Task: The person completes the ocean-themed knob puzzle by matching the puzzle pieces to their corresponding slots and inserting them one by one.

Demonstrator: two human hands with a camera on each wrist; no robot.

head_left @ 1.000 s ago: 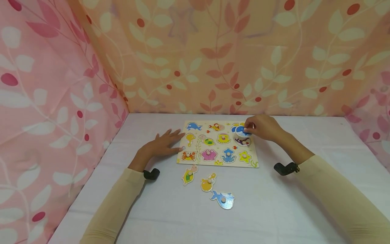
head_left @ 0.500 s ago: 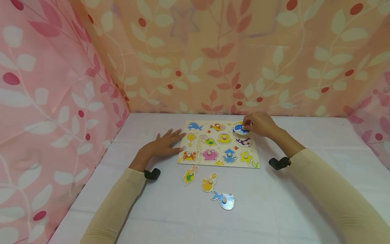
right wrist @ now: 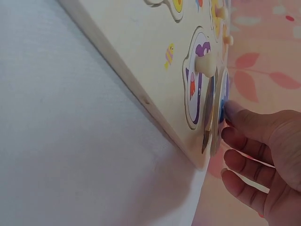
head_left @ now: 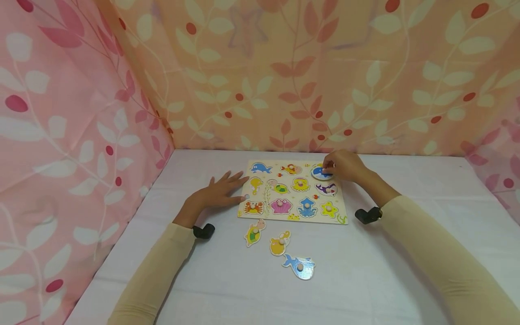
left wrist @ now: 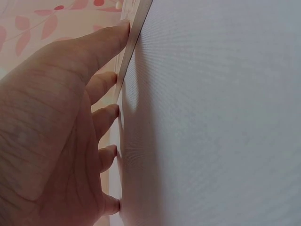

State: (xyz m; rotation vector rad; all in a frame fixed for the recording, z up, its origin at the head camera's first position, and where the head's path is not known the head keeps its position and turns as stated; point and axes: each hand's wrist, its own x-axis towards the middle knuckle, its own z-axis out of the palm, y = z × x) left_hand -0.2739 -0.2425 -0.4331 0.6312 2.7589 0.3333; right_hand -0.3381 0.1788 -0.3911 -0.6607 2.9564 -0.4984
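The right hand (head_left: 345, 166) pinches the blue piece (head_left: 320, 174), which is right at its fingertips, over the board (head_left: 341, 203). The left hand (head_left: 217, 193), fingers spread, touches the board's edge; the loose turtle (head_left: 253, 235), seahorse (head_left: 277, 247) and whale (head_left: 305, 270) lie to its right.

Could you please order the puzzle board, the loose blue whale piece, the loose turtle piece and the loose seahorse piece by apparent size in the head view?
1. Puzzle board, clearly the largest
2. Loose blue whale piece
3. Loose turtle piece and loose seahorse piece: too alike to rank
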